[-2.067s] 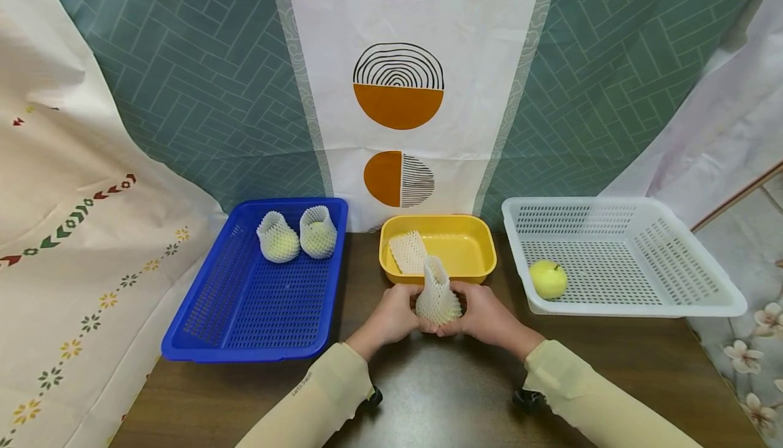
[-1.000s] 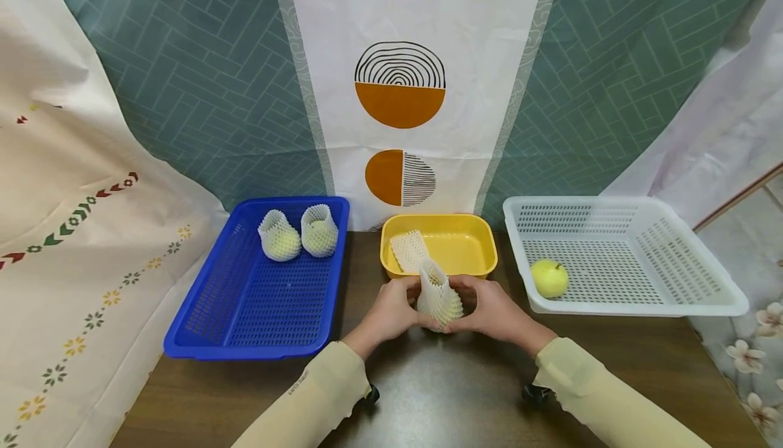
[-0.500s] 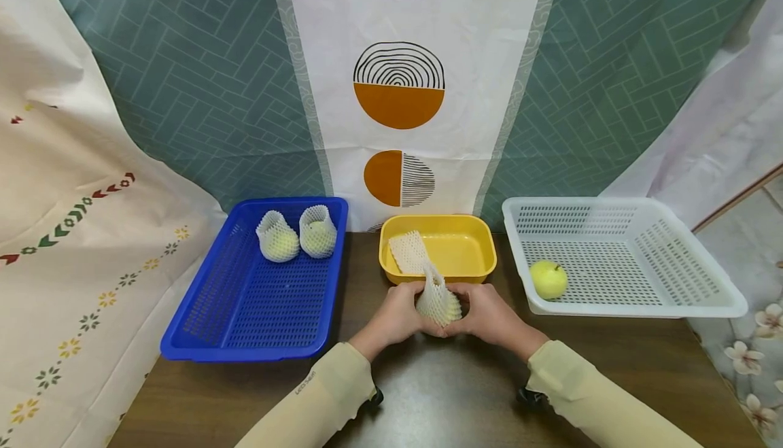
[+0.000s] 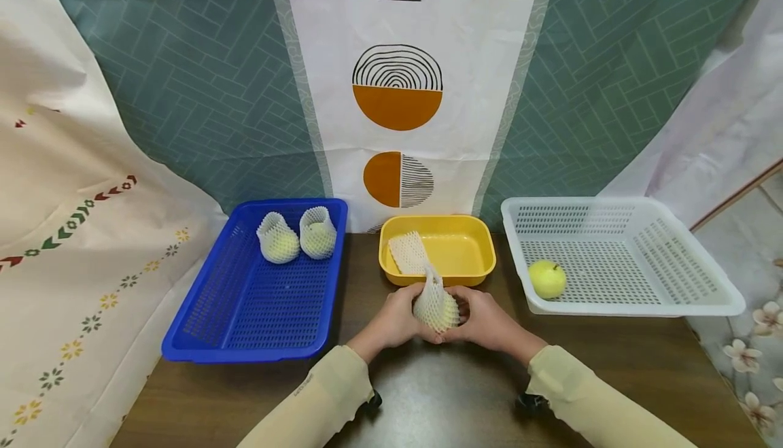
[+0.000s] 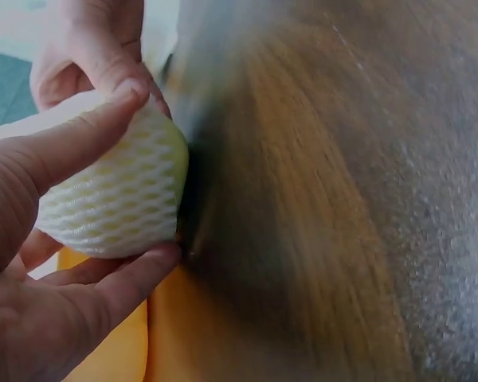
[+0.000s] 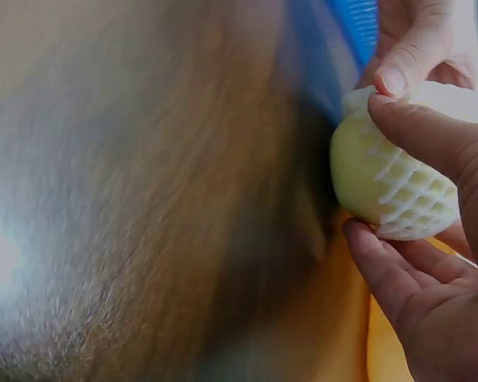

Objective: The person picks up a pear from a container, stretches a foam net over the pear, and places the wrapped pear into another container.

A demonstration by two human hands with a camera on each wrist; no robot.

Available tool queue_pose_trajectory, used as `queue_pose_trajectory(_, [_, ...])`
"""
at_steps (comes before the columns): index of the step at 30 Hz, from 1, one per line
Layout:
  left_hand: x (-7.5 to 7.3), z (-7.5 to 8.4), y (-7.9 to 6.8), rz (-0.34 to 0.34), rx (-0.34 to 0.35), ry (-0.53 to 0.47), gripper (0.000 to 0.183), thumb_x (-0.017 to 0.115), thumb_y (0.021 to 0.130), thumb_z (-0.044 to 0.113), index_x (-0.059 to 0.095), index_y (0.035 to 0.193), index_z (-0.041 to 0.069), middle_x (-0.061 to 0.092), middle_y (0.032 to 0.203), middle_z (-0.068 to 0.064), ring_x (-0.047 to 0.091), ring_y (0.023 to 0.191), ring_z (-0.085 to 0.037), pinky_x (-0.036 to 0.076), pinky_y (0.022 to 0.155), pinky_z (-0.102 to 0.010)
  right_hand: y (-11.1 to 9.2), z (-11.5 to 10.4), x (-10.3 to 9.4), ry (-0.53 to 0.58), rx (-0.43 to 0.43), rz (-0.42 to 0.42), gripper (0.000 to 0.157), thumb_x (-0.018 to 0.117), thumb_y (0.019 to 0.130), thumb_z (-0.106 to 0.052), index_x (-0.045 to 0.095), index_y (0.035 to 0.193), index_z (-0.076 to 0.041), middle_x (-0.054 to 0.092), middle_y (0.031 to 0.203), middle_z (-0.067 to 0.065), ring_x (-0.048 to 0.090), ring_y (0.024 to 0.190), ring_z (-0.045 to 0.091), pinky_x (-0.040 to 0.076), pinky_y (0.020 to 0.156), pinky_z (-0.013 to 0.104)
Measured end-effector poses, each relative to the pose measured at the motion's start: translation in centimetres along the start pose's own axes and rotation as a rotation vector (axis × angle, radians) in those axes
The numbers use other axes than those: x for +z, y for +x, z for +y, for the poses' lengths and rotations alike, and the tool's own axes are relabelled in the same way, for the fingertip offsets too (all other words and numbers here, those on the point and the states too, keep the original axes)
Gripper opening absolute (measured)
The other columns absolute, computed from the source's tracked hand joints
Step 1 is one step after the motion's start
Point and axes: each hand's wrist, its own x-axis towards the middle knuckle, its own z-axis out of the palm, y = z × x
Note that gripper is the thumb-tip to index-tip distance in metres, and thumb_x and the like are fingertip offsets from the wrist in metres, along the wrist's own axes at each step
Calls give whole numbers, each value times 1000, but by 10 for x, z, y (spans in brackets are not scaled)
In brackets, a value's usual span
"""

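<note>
Both hands hold a yellow-green apple [image 6: 352, 173] in a white foam net [image 4: 436, 308] just in front of the yellow bin. My left hand [image 4: 396, 317] grips it from the left, thumb across the net and fingers beneath in the left wrist view. From the other side my right hand [image 4: 489, 320] grips it too, with thumb and fingers around the net. The two thumb tips almost meet. A bare end of the apple sticks out of the net on the side facing the wrist cameras. The net's loose upper end rises as a narrow neck.
Behind the hands, the yellow bin [image 4: 465, 247] holds a flat foam net [image 4: 408, 251]. A blue basket [image 4: 275, 312] at left has two net-covered fruits [image 4: 318, 233]. The white basket [image 4: 636, 310] at right holds one bare apple [image 4: 547, 279]. All stand on a brown table [image 4: 440, 393].
The net's upper opening, wide two seconds ago, has narrowed to a thin neck. Both hands have shifted only slightly around the apple. The baskets and bin stay put.
</note>
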Motion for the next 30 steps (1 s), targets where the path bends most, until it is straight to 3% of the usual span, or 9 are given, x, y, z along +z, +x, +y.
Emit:
queue_pose_trajectory(3, [-6, 1, -3, 2, 7, -60, 84, 92, 48, 41, 54, 122, 26, 62, 107, 13, 57, 96, -9, 49, 84, -29, -3, -6, -6, 110, -14, -19, 81, 87, 60, -40, 50, 129, -18, 61, 114, -1, 63, 94, 13, 54, 77, 24])
queue_pose_trajectory(7, [-22, 10, -7, 42, 26, -211, 79, 91, 51, 40, 55, 119, 21, 64, 104, 8, 62, 92, -11, 53, 79, -27, -4, -23, -20, 334, -25, -8, 70, 78, 76, -27, 44, 136, -11, 57, 126, 9, 61, 106, 21, 53, 85, 29])
queue_pose_trajectory(10, [-35, 21, -8, 93, 36, -338, 74, 90, 54, 37, 57, 118, 21, 65, 106, 4, 63, 94, -15, 54, 79, -30, -1, -38, -30, 566, 29, 31, 55, 62, 90, -31, 45, 135, -5, 55, 130, 14, 59, 110, 24, 52, 90, 34])
queue_pose_trajectory(13, [-43, 28, -8, 144, 45, -407, 74, 90, 54, 37, 58, 119, 22, 64, 109, 3, 61, 99, -17, 52, 84, -36, 4, -50, -33, 749, 138, 74, 56, 52, 93, -42, 48, 131, -2, 58, 125, 14, 62, 106, 22, 51, 90, 38])
queue_pose_trajectory(19, [-43, 28, -5, 189, 51, -423, 76, 91, 55, 33, 57, 122, 23, 63, 113, 2, 58, 104, -19, 49, 91, -42, 11, -56, -28, 849, 283, 72, 63, 54, 90, -50, 48, 126, 1, 63, 113, 11, 65, 99, 19, 52, 89, 37])
queue_pose_trajectory(24, [-41, 25, -6, 187, 49, -453, 77, 90, 57, 31, 55, 125, 24, 62, 116, 4, 60, 104, -17, 51, 89, -35, 15, -54, -28, 915, 313, -11, 66, 49, 91, -53, 44, 131, -1, 63, 119, 12, 64, 104, 21, 51, 91, 38])
queue_pose_trajectory(30, [-42, 26, -5, 168, 81, -458, 79, 90, 57, 26, 53, 127, 26, 61, 119, 5, 60, 104, -15, 52, 88, -32, 18, -51, -28, 997, 329, -14, 58, 48, 95, -41, 39, 132, 3, 63, 112, 9, 65, 100, 20, 51, 91, 39])
